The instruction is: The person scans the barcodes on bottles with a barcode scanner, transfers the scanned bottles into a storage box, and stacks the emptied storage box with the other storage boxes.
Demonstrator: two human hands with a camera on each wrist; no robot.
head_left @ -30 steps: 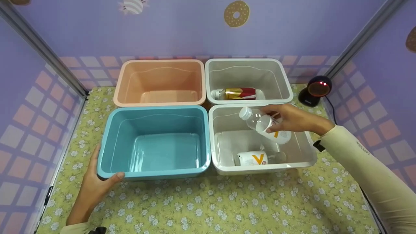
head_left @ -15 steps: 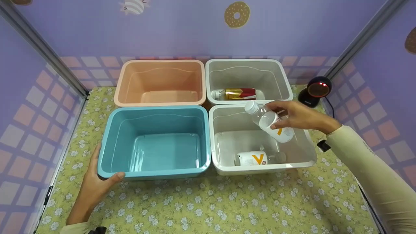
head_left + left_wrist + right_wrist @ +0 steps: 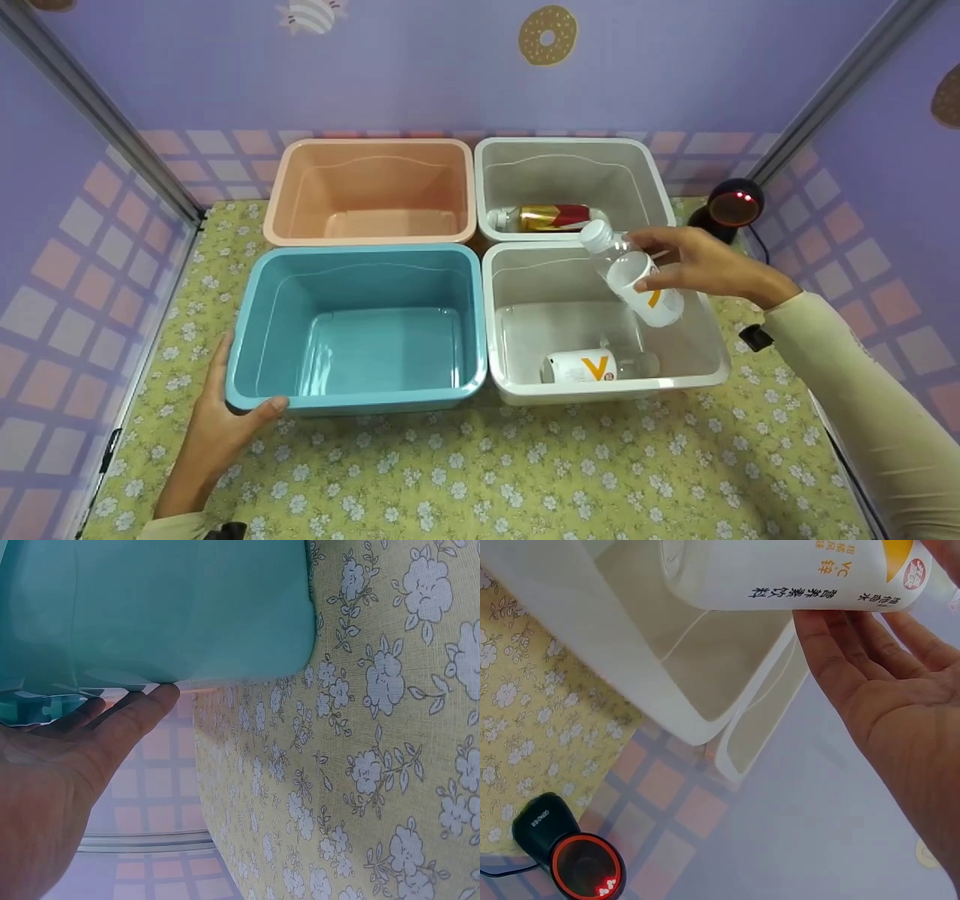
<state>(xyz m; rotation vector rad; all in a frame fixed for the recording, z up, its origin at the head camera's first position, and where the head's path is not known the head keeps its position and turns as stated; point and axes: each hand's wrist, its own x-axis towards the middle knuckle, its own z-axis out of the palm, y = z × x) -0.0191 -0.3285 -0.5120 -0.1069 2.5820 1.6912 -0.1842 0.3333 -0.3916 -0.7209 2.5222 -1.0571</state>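
Note:
My right hand (image 3: 694, 262) grips a clear plastic bottle (image 3: 637, 277) with a white cap and a white label. The bottle is tilted, cap up and to the left, above the near right greyish-white bin (image 3: 517, 386). Thumb and fingers lie on opposite sides of it, and the right wrist view shows its printed label (image 3: 832, 574) close up. Inside that bin a similar bottle (image 3: 585, 366) lies on its side. My left hand (image 3: 225, 435) rests at the front left corner of the blue bin (image 3: 375, 403), thumb on the rim, extended fingers (image 3: 142, 712) against the outer wall.
A peach bin (image 3: 367, 142) stands behind the blue one. Beside it, a second greyish-white bin (image 3: 570, 142) holds a bottle with a red and gold label (image 3: 553, 217). A black scanner (image 3: 731, 206) with red lights stands at right. Walls enclose the flowered tabletop (image 3: 487, 472).
My right hand has drawn the bottle slightly right and away from me, and the bottle now stands more upright. The left hand and the bins have stayed in place.

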